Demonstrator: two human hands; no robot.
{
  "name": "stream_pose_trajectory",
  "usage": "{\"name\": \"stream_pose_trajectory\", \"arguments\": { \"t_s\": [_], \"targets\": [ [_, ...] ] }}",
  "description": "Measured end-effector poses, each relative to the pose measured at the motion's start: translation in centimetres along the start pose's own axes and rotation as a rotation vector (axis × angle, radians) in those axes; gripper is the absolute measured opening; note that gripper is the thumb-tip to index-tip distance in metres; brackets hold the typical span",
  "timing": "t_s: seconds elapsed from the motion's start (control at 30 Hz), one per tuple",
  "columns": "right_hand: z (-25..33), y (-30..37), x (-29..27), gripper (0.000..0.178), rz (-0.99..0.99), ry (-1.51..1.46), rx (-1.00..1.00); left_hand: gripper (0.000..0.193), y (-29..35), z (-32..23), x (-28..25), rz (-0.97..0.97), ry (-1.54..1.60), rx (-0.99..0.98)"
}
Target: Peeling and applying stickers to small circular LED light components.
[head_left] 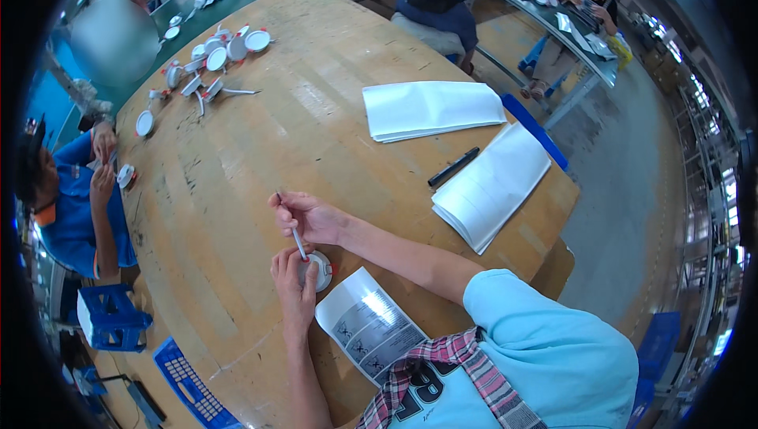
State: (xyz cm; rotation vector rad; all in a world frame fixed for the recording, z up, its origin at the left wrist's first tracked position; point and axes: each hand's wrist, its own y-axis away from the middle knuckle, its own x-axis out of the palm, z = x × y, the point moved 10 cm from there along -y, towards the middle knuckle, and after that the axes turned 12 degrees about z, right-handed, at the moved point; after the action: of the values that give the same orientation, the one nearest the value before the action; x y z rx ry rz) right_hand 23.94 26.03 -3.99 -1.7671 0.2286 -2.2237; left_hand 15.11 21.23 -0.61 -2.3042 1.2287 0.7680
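Your left hand (294, 283) clamps the round white fitting (318, 269) against the worktop (237, 184), steadying it. Your right hand (304, 216) pinches a slim tool (294, 233), tip on the fitting.

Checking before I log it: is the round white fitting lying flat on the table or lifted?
Flat: the round white fitting rests on the wooden table.

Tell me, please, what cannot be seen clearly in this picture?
Head view only:
- Round fitting: mostly covered by the left hand.
- Tool tip: hidden where it meets the fitting; the right hand covers its middle.
- Leaflet: pictures too small to make out.
- Fittings at the far edge: too small for detail.
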Motion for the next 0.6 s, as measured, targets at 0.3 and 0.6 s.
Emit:
{"name": "stream_pose_trajectory", "arguments": {
  "t_s": [0.3,0.6],
  "targets": [
    [2.8,0.6,-0.1,0.025,-0.098,0.415,-0.055,0.025,-0.3,-1.0,0.5,0.015,-0.068,0.004],
    [4.3,1.1,-0.2,0.025,-0.075,0.582,0.075,0.046,-0.6,-1.4,0.6,0.005,-0.182,0.085]
  ]
}}
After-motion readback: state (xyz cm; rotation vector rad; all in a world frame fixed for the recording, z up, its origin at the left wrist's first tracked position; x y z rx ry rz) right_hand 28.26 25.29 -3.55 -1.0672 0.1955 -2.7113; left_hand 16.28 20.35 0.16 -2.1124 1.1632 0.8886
